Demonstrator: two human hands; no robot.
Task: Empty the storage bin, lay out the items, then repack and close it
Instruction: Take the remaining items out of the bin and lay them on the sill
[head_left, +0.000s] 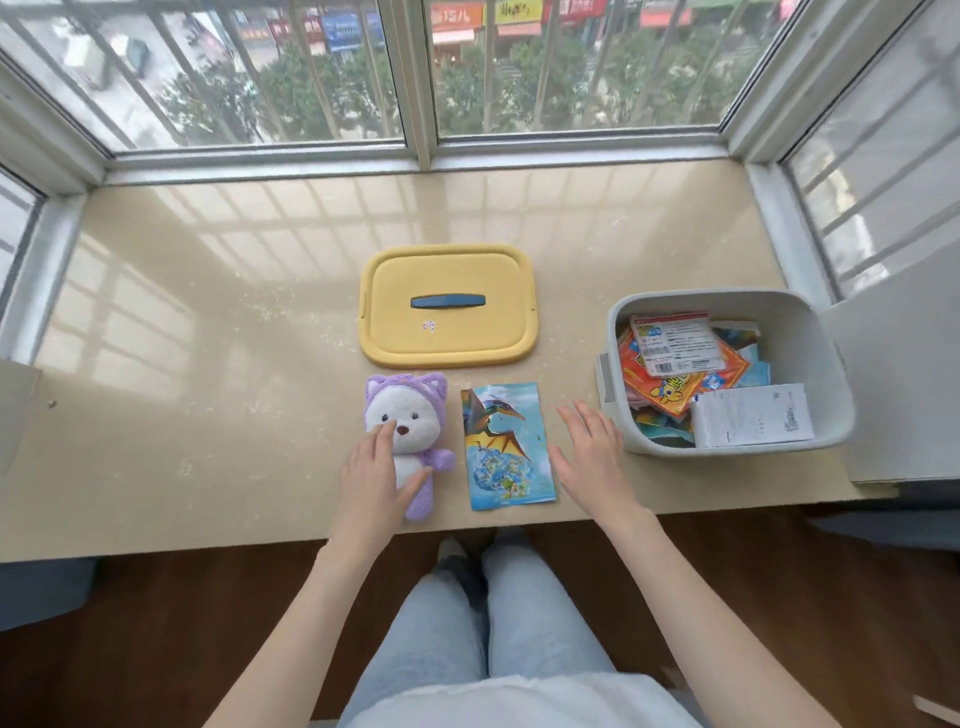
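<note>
Grey bin (823, 364) open, packets (670, 376) inside; yellow lid (467, 338) flat nearby; purple plush (411, 422), dinosaur packet (506, 441) side by side.

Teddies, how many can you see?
1: the teddy lies on the counter, left hand touching it. More could be hidden under packets in the bin.

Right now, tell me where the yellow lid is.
In the head view, the yellow lid lies flat mid-counter, just behind the plush toy and the dinosaur packet, left of the grey bin.

I count one bin (802, 343), one lid (447, 332), one plush (410, 413), one dinosaur packet (506, 441), plus binned packets (675, 366) too overlapped to number.
</note>
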